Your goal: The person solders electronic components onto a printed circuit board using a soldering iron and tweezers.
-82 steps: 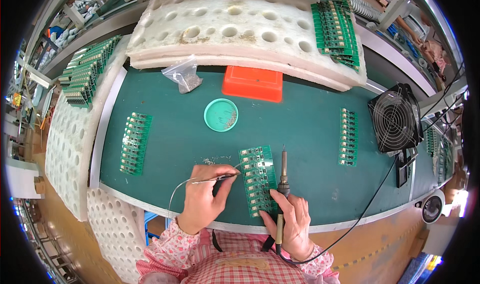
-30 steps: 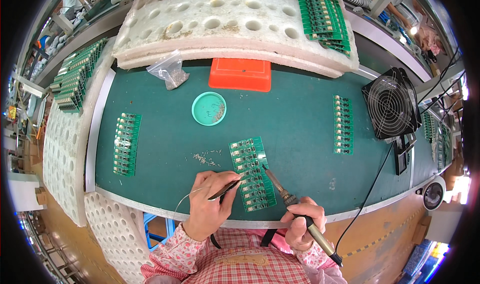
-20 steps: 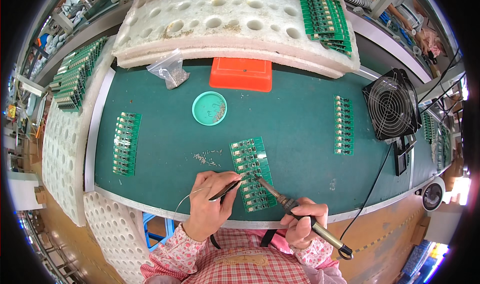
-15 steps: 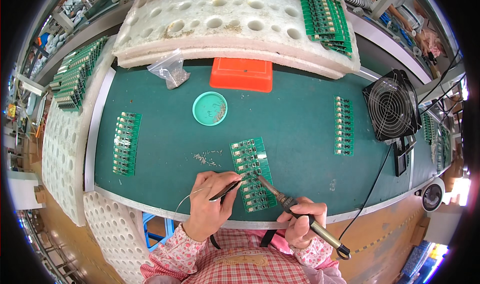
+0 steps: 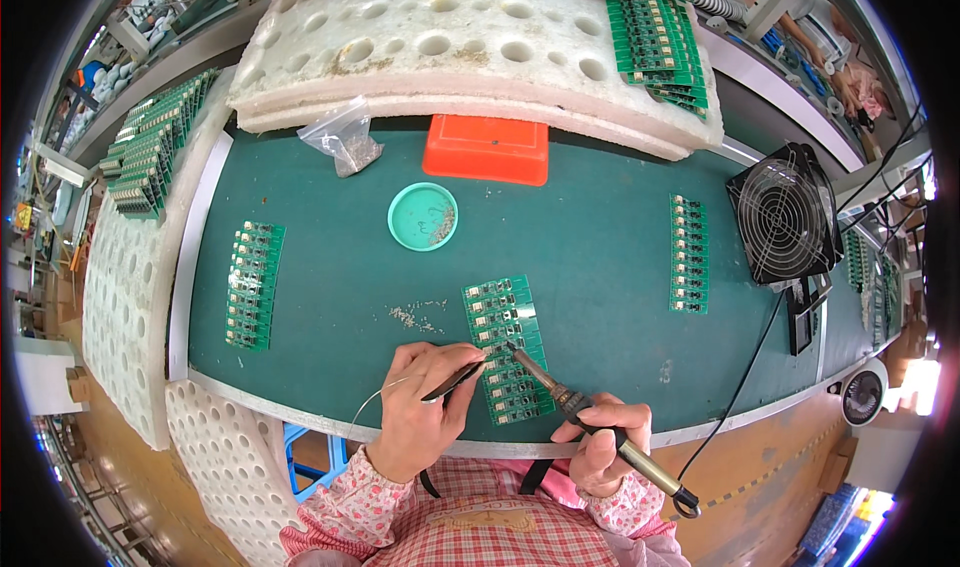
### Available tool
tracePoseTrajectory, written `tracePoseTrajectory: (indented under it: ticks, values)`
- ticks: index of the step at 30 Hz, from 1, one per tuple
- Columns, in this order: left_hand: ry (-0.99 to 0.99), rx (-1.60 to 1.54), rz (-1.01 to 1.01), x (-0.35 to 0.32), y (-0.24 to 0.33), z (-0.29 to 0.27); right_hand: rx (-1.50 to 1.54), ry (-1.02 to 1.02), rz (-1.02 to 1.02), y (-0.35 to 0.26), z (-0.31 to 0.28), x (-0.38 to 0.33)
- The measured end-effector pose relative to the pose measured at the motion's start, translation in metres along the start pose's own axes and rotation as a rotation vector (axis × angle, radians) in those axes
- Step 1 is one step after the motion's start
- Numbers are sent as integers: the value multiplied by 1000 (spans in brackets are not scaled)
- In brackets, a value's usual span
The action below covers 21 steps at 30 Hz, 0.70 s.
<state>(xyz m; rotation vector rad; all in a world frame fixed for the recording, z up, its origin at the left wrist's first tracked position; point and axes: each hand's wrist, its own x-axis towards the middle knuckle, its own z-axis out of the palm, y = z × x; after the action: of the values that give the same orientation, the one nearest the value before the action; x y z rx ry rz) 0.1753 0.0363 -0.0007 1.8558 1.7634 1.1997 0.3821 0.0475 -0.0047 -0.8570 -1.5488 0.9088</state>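
A green circuit board panel (image 5: 528, 337) with rows of small parts lies on the green mat in front of me. My left hand (image 5: 415, 417) is closed around dark tweezers (image 5: 455, 380), whose tips reach the panel's left edge. A thin solder wire (image 5: 372, 399) also runs from these fingers and curves down beside the wrist. From the right, my right hand (image 5: 612, 442) grips a soldering iron (image 5: 640, 459) by its handle. The iron's tip is at the middle rows of the panel; whether it touches a joint is too small to tell. Several tiny loose components (image 5: 412, 316) lie left of the panel.
A turquoise dish (image 5: 393, 229) with small parts, a plastic bag (image 5: 352, 147) and a red tray (image 5: 485, 154) stand farther back. Other panels lie left (image 5: 254, 287) and right (image 5: 689, 257). A black fan (image 5: 785, 215) stands at right; white foam blocks (image 5: 460, 87) line the back.
The soldering iron's tip has shifted slightly left and away from me over the panel. My left hand and the tweezers have stayed almost in place.
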Motion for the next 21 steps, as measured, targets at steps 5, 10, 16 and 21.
tracePoseTrajectory:
  ticks: [5, 10, 16, 21]
  values:
    - [4, -5, 15, 1, 1, 0, -5, 10, 37, -4, -1, 0]
    - [10, -25, 19, 0, 0, 1, -97, -37, 147, -8, 3, 3]
    - [2, -26, 24, -1, -2, 1, -127, -52, 156, -7, 8, 3]
    - [-2, -25, 14, -1, -2, 0, -178, -121, 92, -12, 9, 10]
